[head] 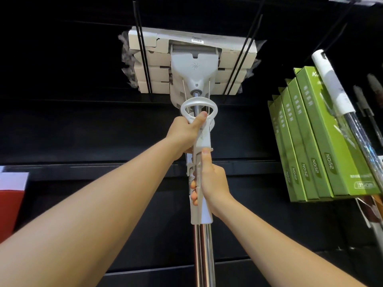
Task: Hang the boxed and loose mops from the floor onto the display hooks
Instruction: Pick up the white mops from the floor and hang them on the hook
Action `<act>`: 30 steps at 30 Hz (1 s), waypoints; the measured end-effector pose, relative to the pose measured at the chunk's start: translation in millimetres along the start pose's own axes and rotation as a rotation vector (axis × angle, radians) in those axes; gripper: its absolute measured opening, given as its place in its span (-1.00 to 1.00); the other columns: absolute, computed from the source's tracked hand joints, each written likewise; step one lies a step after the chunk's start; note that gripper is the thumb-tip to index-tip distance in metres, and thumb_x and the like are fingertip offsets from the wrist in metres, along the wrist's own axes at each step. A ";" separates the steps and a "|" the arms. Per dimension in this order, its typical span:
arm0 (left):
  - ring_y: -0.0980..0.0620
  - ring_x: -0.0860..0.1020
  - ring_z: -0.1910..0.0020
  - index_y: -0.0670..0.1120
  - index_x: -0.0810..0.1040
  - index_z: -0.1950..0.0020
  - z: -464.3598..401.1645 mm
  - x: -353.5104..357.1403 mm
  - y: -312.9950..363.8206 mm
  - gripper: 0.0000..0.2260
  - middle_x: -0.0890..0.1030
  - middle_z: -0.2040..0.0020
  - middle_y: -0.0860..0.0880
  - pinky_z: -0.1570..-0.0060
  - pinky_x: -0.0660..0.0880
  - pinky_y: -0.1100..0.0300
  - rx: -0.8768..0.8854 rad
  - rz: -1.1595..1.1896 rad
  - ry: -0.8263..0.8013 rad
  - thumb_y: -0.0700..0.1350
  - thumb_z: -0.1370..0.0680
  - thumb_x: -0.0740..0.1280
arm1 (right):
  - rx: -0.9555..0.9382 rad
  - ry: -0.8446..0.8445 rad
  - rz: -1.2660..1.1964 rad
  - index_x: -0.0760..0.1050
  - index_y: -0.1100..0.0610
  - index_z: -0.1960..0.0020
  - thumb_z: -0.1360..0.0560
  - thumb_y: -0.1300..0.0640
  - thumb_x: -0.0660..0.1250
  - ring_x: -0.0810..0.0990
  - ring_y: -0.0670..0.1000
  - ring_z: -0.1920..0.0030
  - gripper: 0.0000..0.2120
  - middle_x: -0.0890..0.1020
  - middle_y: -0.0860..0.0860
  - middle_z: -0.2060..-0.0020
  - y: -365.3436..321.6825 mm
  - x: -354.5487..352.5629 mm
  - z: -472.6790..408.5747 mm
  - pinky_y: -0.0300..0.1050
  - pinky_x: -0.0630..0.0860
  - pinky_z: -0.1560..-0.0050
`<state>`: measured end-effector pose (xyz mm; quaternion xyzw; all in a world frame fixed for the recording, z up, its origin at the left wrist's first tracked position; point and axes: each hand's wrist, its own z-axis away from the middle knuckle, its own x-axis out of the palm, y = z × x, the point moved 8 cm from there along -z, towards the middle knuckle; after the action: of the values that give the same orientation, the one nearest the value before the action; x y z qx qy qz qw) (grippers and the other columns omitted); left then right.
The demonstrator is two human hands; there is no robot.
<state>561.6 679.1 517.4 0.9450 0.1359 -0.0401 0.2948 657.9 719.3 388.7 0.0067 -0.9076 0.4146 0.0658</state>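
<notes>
Both hands are gripping the mop point(200, 154), which is standing upright at mid-frame and is raised toward the display hooks point(143, 59). The left hand point(184, 133) is wrapping the white handle section just below the mop's oval ring grip point(199, 108), with the thumb lying against the ring. The right hand point(213, 183) is clasping the white sleeve lower on the mop, thumb pointing up along it and fingertips curling round the far side. Below that hand, the mop's bare metal pole point(204, 255) is running out of the bottom edge. The mop's grey head point(194, 67) is sitting between two black hook wires, with its boxed pad point(192, 59) resting across them. To the right of the mop, green boxes point(323, 141) are hanging in a row, and another mop handle point(335, 83) is leaning in front of them. To the mop's far left, a red and white box point(10, 199) is showing.
</notes>
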 end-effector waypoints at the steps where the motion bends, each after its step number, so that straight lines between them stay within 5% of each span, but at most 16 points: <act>1: -0.09 0.71 0.08 -0.14 0.62 -0.15 0.1 1.6 0.5 -0.56 0.70 0.04 -0.10 0.11 0.67 -0.02 0.016 -0.013 0.015 0.24 -0.63 0.32 | 0.003 -0.011 0.006 0.57 0.23 -0.05 -0.52 -0.55 0.08 0.52 0.12 0.48 -0.18 0.57 0.16 0.36 1.0 -0.9 -0.9 -0.05 0.54 0.44; 6: 0.09 0.56 0.16 -0.11 0.57 -0.24 10.5 4.7 5.4 -0.56 0.64 -0.04 -0.05 0.28 0.37 0.23 0.160 -0.252 0.086 0.24 -0.67 0.22 | -0.028 0.005 0.171 0.64 0.21 -0.03 -0.59 -0.48 0.00 0.70 0.13 0.36 -0.20 0.72 0.15 0.24 -7.7 -8.3 4.0 -0.08 0.64 0.37; 10: -0.09 0.50 0.00 -0.15 0.43 -0.39 35.0 4.9 0.2 -0.47 0.53 -0.20 -0.13 0.06 0.39 0.03 0.123 -0.543 0.080 0.26 -0.70 0.07 | -0.142 0.020 0.501 0.58 0.12 -0.01 -0.70 -0.28 0.02 0.69 0.05 0.09 -0.45 0.68 0.07 0.08 -15.8 -16.2 16.5 0.04 0.66 0.01; 15: -0.20 0.53 -0.10 -0.17 0.28 -0.54 74.1 6.2 17.7 -0.52 0.47 -0.34 -0.18 0.04 0.37 -0.03 0.050 -0.810 0.102 0.12 -0.74 0.09 | -0.231 -0.006 0.904 0.52 0.09 -0.01 -0.63 -0.29 0.13 0.64 0.08 0.13 -0.54 0.64 0.05 0.10 -26.0 -36.3 48.6 0.08 0.62 0.13; 18: -0.26 0.48 -0.23 -0.14 0.10 -0.64 104.9 14.0 22.5 -0.42 0.34 -0.39 -0.20 -0.06 0.44 -0.09 0.084 -0.982 0.072 -0.10 -0.69 0.27 | -0.216 -0.027 1.068 0.52 0.08 0.04 -0.63 -0.27 0.15 0.62 0.09 0.09 -0.57 0.61 0.01 0.14 -32.4 -62.0 81.4 0.15 0.64 0.01; 23: -0.25 0.38 -0.36 -0.05 0.29 -0.53 178.1 43.9 13.7 -0.54 0.28 -0.50 -0.17 -0.23 0.42 -0.12 0.071 -1.083 0.028 0.08 -0.68 0.25 | -0.174 -0.122 1.331 0.44 0.06 -0.47 -0.69 -0.22 0.06 0.42 0.16 -0.42 -0.48 0.52 0.04 -0.40 -36.3 -111.4 151.1 0.12 0.50 -0.30; 30: -0.23 0.20 -0.58 0.13 0.30 -0.59 329.3 126.0 -15.0 -0.46 0.23 -0.63 -0.11 -0.45 0.25 -0.25 -0.017 -1.032 -0.242 0.31 -0.66 0.06 | -0.103 -0.182 1.534 0.10 0.06 -0.69 -0.72 -0.22 -0.01 0.10 0.17 -0.65 -0.38 0.21 0.08 -0.66 -16.8 -203.6 276.6 0.06 0.10 -0.61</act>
<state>679.8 533.3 218.5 0.7415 0.5485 -0.2877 0.2580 829.4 491.1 196.8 -0.5930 -0.6782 0.2995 -0.3143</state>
